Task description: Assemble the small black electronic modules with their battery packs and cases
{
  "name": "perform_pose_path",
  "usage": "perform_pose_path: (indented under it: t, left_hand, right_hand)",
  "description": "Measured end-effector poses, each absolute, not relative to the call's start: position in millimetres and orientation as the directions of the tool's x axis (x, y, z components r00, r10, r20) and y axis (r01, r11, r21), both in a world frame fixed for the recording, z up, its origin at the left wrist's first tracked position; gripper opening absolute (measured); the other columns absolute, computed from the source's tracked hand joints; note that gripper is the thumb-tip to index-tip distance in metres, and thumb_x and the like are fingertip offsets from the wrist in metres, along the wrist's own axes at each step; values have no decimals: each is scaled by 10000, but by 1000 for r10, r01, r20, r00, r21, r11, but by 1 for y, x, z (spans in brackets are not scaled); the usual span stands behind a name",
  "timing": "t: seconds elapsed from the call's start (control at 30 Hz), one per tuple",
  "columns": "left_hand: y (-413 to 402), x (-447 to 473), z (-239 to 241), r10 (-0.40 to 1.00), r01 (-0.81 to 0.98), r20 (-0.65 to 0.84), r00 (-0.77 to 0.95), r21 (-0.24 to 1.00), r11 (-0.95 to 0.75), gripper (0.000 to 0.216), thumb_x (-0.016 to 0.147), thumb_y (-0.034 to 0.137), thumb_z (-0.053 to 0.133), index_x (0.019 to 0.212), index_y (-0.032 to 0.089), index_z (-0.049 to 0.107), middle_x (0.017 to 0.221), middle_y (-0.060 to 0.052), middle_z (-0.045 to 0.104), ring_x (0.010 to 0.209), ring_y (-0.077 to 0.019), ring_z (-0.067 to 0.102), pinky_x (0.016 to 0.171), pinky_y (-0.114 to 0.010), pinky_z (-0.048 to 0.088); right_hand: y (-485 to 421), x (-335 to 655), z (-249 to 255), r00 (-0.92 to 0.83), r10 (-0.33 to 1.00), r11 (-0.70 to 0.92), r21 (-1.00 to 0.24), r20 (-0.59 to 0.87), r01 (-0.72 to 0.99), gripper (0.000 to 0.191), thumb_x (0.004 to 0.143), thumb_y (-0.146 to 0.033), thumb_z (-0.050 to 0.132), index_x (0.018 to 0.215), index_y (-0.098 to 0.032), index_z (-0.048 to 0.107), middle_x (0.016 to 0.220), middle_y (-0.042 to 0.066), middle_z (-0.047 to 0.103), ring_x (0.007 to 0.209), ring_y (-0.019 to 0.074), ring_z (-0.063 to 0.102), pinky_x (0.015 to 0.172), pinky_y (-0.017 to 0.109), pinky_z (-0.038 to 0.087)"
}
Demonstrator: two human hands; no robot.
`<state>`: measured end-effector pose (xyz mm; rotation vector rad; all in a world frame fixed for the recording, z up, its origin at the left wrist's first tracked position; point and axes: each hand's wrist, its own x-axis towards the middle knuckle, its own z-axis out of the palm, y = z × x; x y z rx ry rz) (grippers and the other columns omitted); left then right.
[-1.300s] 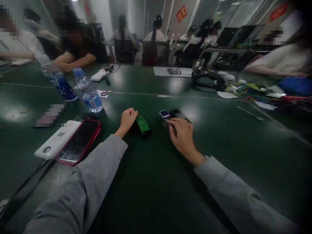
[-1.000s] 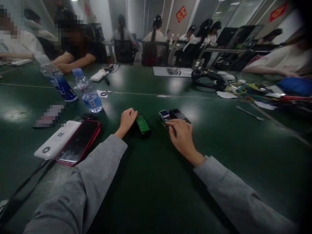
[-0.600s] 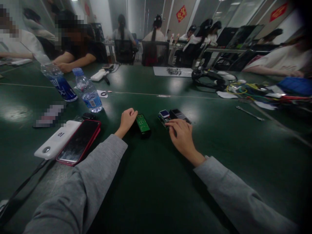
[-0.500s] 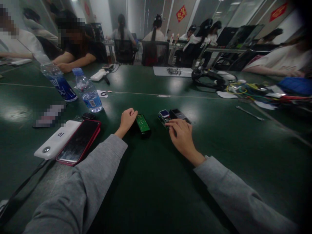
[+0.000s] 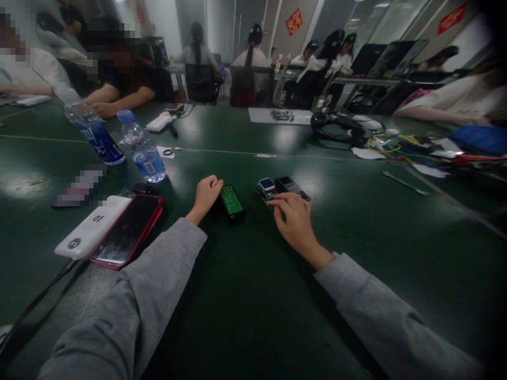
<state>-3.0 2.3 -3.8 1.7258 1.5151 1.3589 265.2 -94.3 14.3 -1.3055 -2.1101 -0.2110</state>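
My left hand (image 5: 206,198) is curled closed on the table, its thumb side right at the upper left edge of a shallow black case (image 5: 236,216). A green circuit board (image 5: 231,199) lies face up in that case. What the curled fingers hold, if anything, is hidden. My right hand (image 5: 295,220) has its fingers drawn together, thumb underneath, on the near edge of a second circuit board that carries a small display (image 5: 266,183). Just behind this hand lies a black casing part (image 5: 290,184), partly covered by the knuckles.
To the left are a red-cased phone (image 5: 127,229), a white power bank (image 5: 93,224) and two water bottles, the nearer one (image 5: 144,150) upright. A wrench (image 5: 404,183) lies at right, before a heap of wires (image 5: 400,145). People sit around the tables.
Both hands and both circuit boards stay where they were. The whole view has shifted very slightly.
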Motion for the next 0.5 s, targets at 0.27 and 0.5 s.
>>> perform_pose_path:
  t: [0.27, 0.5]
  left_hand:
    - [2, -3, -3, 931, 460, 351, -98, 846, -270, 435, 832, 195, 606, 558, 208, 268, 549, 52, 330, 544, -110, 332, 578, -290, 264]
    - [1, -3, -3, 937, 452, 335, -102, 854, -257, 431, 833, 203, 603, 562, 210, 268, 550, 53, 325, 541, -111, 328, 580, -286, 273]
  right_hand:
    - [-94, 266, 14, -307, 754, 496, -196, 581, 846, 242, 944, -163, 472, 1094, -226, 650, 1164, 70, 628, 1160, 270, 529, 904, 443, 358]
    - [-94, 266, 14, -309, 760, 497, -205, 572, 843, 243, 934, -163, 473, 1077, -241, 654, 1168, 73, 626, 1167, 284, 523, 902, 454, 365]
